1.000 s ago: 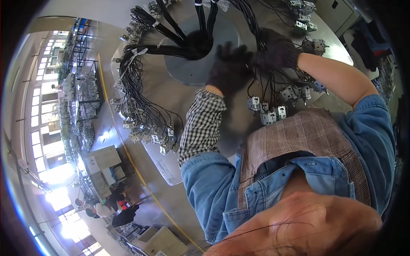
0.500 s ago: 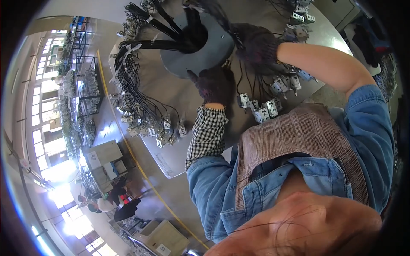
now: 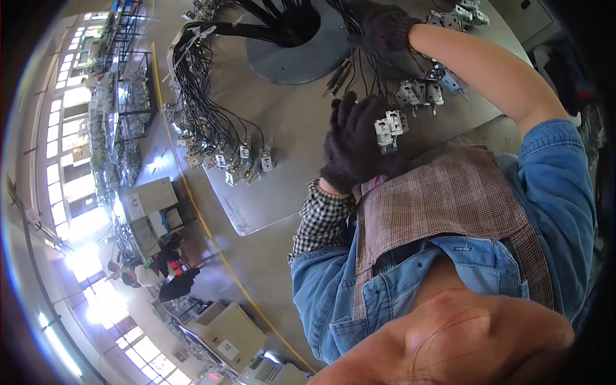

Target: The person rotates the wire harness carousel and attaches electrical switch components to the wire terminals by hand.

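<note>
Black cable bundle (image 3: 348, 19), over the surface (image 3: 289, 115) beside the grey disc (image 3: 282, 64), right hand (image 3: 380, 29) apparently closed round it. Left hand (image 3: 353, 138): fingers loosely spread by the metal end pieces (image 3: 388, 128), hold uncertain. Likely limp, end-heavy; best gripped where strands gather

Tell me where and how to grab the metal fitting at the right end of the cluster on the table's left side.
Pinch the blocky body of the metal fitting from above, coming in from the right. That side faces tabletop, while neighbouring fittings lie to its left. The thin black cable at its far end looks a poorer hold.
</note>
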A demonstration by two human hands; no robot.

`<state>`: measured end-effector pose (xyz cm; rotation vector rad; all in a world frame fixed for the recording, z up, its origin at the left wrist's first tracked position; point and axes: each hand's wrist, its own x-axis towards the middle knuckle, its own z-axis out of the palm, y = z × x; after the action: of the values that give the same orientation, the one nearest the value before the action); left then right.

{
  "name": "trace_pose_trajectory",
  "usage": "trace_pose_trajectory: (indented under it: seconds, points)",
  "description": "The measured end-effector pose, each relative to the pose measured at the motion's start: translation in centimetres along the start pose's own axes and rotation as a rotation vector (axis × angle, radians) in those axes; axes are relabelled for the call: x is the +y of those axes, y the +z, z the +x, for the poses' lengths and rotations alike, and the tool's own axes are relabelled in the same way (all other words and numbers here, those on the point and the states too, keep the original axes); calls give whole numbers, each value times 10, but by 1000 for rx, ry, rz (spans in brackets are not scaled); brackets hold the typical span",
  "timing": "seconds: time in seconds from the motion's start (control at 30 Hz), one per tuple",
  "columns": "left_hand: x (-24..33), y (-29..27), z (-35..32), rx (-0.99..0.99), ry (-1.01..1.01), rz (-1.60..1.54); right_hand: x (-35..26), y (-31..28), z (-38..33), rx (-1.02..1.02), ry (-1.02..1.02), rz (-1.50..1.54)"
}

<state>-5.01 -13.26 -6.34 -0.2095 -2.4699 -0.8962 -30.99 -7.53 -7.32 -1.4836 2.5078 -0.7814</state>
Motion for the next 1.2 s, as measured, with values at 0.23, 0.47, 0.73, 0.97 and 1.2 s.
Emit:
trace_pose_trajectory:
  seconds: [0.23, 0.47, 0.73, 0.97, 1.2]
  points:
    - [10, -29, 1, -154, -259, -274, -21, -64, -51, -21, 143, -162]
    - [-29, -8, -27, -276, -94, 338, -67, -67, -196, -1, -115, -63]
    - [12, 9, 19, -594, 63, 272, -77, 6, -226, -41, 162, 242]
    - [-22, 11, 10, -468, 213, 131, -15, 11, -248, 177, 47, 514]
    - [36, 52, 3, -262, 166, 455, -31, 22, -221, 155, 110, 697]
